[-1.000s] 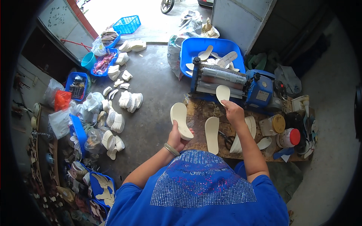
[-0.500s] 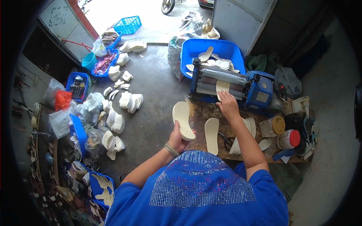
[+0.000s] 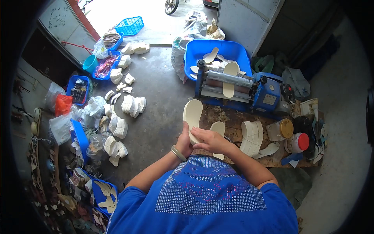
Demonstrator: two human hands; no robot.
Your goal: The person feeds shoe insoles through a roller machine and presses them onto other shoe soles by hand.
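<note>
The left hand (image 3: 184, 141) gripped a cream shoe insole (image 3: 193, 117) by its lower end, fingers curled shut around it, and held it upright just off the near left corner of the wooden bench (image 3: 233, 117). The right hand (image 3: 210, 141) lay against the same lower end, its fingers bent over the edge and touching the insole (whether it truly clamped the piece or only steadied it could not be told). A bracelet (image 3: 178, 153) sat on the left wrist.

A second insole (image 3: 218, 130) lay flat on the bench just right of the hands, partly hidden by the right hand. Further right along the bench stood a fanned stack of insoles (image 3: 251, 137), with a single one (image 3: 267, 149) lying at the near edge beside it. Near the right end were a jar with a yellow lid (image 3: 281, 129) and a can with a red lid (image 3: 297, 142).

At the far edge of the bench sat a blue roller machine (image 3: 237, 86), and one insole (image 3: 230, 79) lay across its rollers. Behind the machine a blue tub (image 3: 237, 52) held more pieces. On the concrete floor to the left, piles of white soles (image 3: 124, 113) lay scattered, well apart from the bench.
</note>
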